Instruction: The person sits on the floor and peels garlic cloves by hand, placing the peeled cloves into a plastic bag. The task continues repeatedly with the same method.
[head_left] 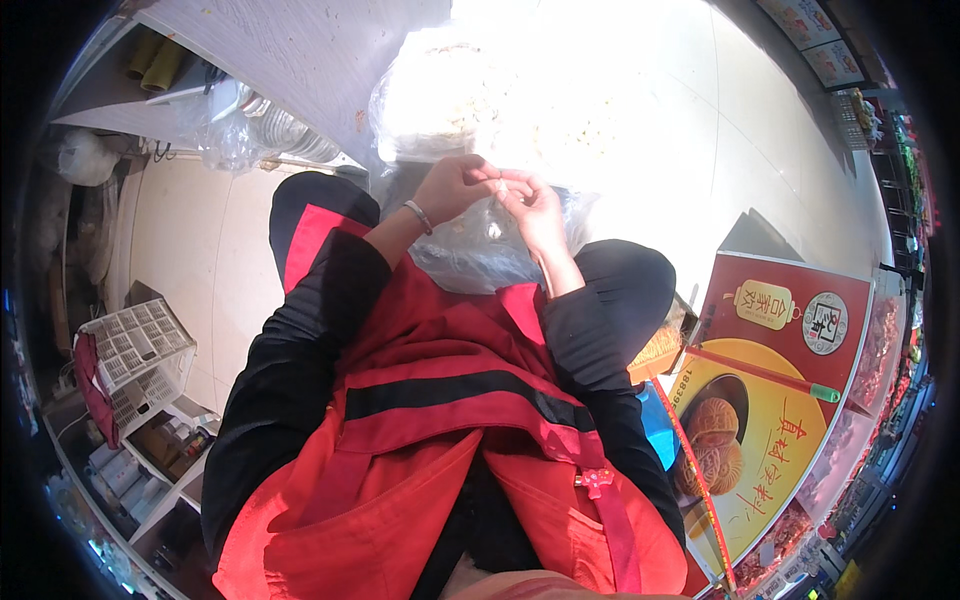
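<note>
My left hand (450,190) and my right hand (532,210) meet fingertip to fingertip in front of my knees. Both are closed in a pinch around a tiny whitish bit, too small and too bright to name. Beneath them, between my knees, spreads a crumpled clear plastic bag (478,245); its contents are hard to make out. Just beyond the hands sits another clear bag (425,95) with pale contents, washed out by strong sunlight. Small brownish flecks lie scattered on the bright surface to its right.
A grey-white wooden cabinet (290,50) stands at the upper left, with plastic-wrapped stacked items (275,130) beside it. A white plastic basket (135,345) is on the left. To my right stands a red and yellow printed board (770,400) picturing round pastries.
</note>
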